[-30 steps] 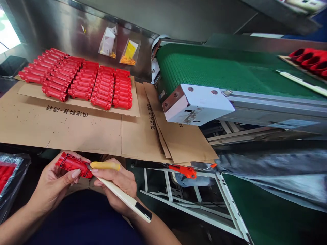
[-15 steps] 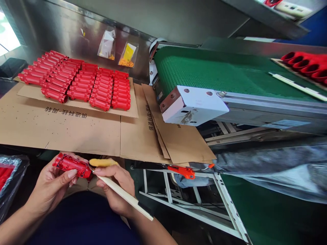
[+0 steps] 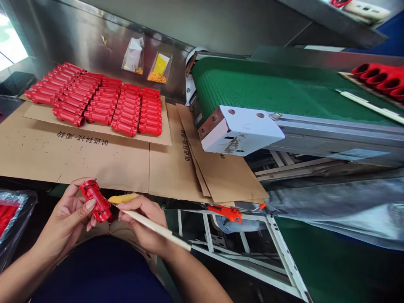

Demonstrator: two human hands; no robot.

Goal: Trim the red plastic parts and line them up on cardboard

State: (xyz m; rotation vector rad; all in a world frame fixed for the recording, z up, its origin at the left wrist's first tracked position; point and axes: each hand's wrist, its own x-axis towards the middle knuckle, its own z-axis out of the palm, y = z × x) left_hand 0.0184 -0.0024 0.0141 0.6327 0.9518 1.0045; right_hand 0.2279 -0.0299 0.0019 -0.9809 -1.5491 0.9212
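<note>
My left hand (image 3: pixel 71 212) is closed around a red ribbed plastic cylinder (image 3: pixel 96 200), its thumb lying on the near side. The cylinder is tilted, its upper end leaning left. Between the fingers of my right hand (image 3: pixel 145 219) is a slim cream-coloured tool (image 3: pixel 158 227) with a dark patch, its tip close to the cylinder's lower right side. A yellow cover (image 3: pixel 123 198) sits on a finger of that hand. Beyond both hands, rows of similar red cylinders (image 3: pixel 126 109) lie on a cardboard sheet (image 3: pixel 164 126).
A green conveyor belt (image 3: pixel 268 88) runs to the right, with a white metal bracket (image 3: pixel 246 130) at its near corner. Orange-handled cutters (image 3: pixel 225 212) hang at the cardboard's edge. Two small bags (image 3: pixel 159 69) lean at the back. A person's grey sleeve or trouser leg (image 3: pixel 341 206) is at right.
The red cylinder has turned more upright in my left hand, which has moved up slightly. My right hand and its tool have shifted a little to the right.
</note>
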